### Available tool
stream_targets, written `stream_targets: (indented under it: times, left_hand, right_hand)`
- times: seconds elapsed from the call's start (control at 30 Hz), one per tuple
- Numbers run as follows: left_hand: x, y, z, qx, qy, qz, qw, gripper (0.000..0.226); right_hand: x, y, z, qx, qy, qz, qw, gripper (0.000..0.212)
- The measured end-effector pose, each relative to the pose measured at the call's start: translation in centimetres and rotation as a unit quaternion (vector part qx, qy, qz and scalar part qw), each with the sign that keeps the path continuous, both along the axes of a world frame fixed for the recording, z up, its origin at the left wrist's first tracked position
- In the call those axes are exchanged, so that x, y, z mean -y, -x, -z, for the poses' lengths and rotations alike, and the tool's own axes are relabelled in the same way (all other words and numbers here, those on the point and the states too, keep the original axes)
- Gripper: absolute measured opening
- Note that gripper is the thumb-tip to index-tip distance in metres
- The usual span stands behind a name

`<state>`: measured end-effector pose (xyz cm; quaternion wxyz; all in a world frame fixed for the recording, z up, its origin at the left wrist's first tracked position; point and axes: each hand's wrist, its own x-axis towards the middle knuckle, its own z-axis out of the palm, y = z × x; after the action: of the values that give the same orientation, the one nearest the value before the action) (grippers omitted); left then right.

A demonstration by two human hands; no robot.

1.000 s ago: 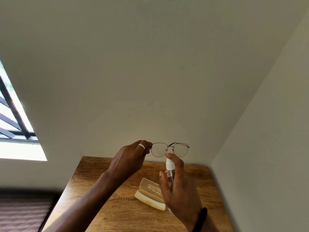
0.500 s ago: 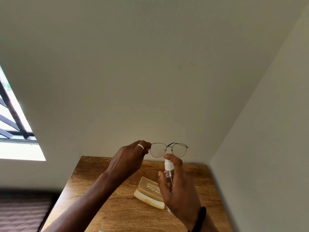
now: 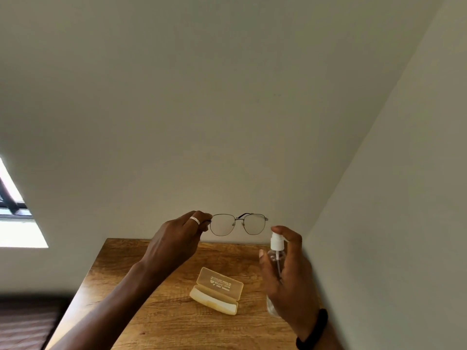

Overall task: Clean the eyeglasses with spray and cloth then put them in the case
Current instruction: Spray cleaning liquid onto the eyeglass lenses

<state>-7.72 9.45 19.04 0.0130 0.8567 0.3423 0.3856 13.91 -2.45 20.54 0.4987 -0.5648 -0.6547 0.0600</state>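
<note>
**Spraying stage, wiping and casing still to come**

The eyeglasses [image 3: 238, 224] are held up in the air above the far edge of the surface [image 3: 161, 317], lenses facing the person. The left hand [image 3: 177, 241] pinches them at the frame's left end, its grip clenched on the hinge corner; the rest of the frame hangs free. Just beside the frame's right end and a little lower, the right hand [image 3: 290, 276] has its grip wrapped around a clear spray bottle [image 3: 276, 258], with the forefinger resting on the white nozzle. Nozzle and lens are near but apart.

By my reading the task is at the spray step. No cloth is in view, so wiping looks undone. The case [image 3: 217, 290] lies open near the middle of the surface, below the glasses, with nothing in it, so putting them away also remains.
</note>
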Motion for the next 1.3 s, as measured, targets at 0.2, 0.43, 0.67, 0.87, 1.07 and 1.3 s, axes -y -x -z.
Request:
stream_targets:
  times: [0.2, 0.43, 0.67, 0.87, 1.07, 1.3]
  left_hand:
    - [0.0, -0.3, -0.1, 0.005, -0.003, 0.001, 1.0, 0.033]
    - [0.0, -0.4, -0.2, 0.001, -0.01, 0.004, 1.0, 0.035]
    - [0.1, -0.5, -0.2, -0.021, -0.035, 0.007, 0.999, 0.034]
    - [0.8, -1.0, -0.1, -0.052, -0.072, 0.003, 0.996, 0.038]
    - [1.3, -1.1, -0.5, -0.063, -0.082, 0.012, 0.995, 0.053]
    - [1.7, -1.0, -0.3, -0.044, -0.092, 0.025, 0.994, 0.054]
  right_hand:
    - [-0.1, -0.3, -0.1, 0.002, 0.023, -0.014, 1.0, 0.049]
    - [0.0, -0.4, 0.1, 0.031, 0.04, -0.016, 0.999, 0.053]
    - [-1.0, -0.5, -0.4, 0.07, 0.046, 0.093, 0.992, 0.037]
    - [-3.3, -0.8, -2.0, 0.178, -0.007, 0.097, 0.979, 0.014]
    - [-4.6, -0.9, -2.1, 0.286, -0.004, 0.081, 0.955, 0.035]
    - [-4.7, -1.2, -2.6, 0.315, -0.012, 0.069, 0.946, 0.035]
